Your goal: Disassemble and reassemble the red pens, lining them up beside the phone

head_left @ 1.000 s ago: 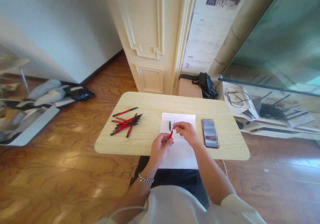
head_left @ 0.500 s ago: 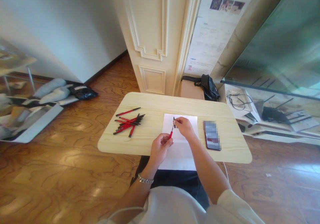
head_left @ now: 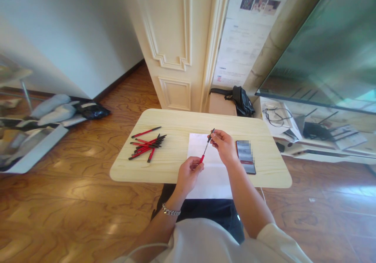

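Note:
My left hand [head_left: 188,173] is closed around the red barrel of a pen [head_left: 201,159] above a white sheet of paper [head_left: 209,178] on a light wooden table [head_left: 170,165]. My right hand [head_left: 225,145] pinches the pen's thin inner refill [head_left: 208,141] near its black tip, drawn out up and to the right of the barrel. A pile of several red and black pens [head_left: 147,143] lies on the table's left part. A dark phone [head_left: 245,156] lies right of the paper, beside my right wrist.
A cream panelled door [head_left: 173,47] stands behind the table. A black bag [head_left: 241,98] sits on a box beyond the far edge. A low shelf with cables [head_left: 308,133] runs along the right. Bags and a rack [head_left: 44,114] lie on the wooden floor at left.
My right hand has moved up and to the right, drawing the refill out of the red barrel. The left hand has stayed in place with the barrel.

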Tool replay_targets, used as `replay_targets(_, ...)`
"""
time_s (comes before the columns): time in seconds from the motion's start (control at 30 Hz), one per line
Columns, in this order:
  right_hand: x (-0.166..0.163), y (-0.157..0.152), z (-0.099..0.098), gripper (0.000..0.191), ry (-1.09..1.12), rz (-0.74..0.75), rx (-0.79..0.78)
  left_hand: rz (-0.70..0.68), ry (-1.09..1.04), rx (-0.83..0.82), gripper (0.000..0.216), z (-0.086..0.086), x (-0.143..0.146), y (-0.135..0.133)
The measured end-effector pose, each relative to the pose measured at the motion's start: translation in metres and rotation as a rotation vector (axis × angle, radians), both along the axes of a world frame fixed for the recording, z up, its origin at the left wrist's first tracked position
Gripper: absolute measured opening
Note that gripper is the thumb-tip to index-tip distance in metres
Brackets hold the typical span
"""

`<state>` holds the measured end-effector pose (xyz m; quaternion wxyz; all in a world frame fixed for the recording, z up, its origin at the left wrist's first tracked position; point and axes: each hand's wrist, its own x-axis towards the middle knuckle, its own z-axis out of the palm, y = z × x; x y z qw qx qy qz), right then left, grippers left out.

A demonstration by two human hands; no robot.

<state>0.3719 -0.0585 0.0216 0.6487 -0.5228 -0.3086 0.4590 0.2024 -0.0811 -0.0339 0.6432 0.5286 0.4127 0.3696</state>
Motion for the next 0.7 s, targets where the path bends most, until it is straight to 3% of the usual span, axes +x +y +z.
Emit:
replay_targets(0.3, -0.002, -0.007, -0.006, 0.030, -0.101, 0.073, -0.012, -0.005, 0.022, 0.037, 0.028, -0.006, 0.001, 0.001)
replay_targets(0.47, -0.011, -0.017, -0.014, 0.028, -0.129, 0.159, -0.038, -0.008, -0.004, 0.020, 0.029, -0.001, 0.001, 0.002)
replay_targets(0.7, -0.012, -0.024, -0.024, 0.029, -0.126, 0.168, -0.048, -0.018, -0.006, -0.045, 0.033, 0.002, 0.002, 0.000)
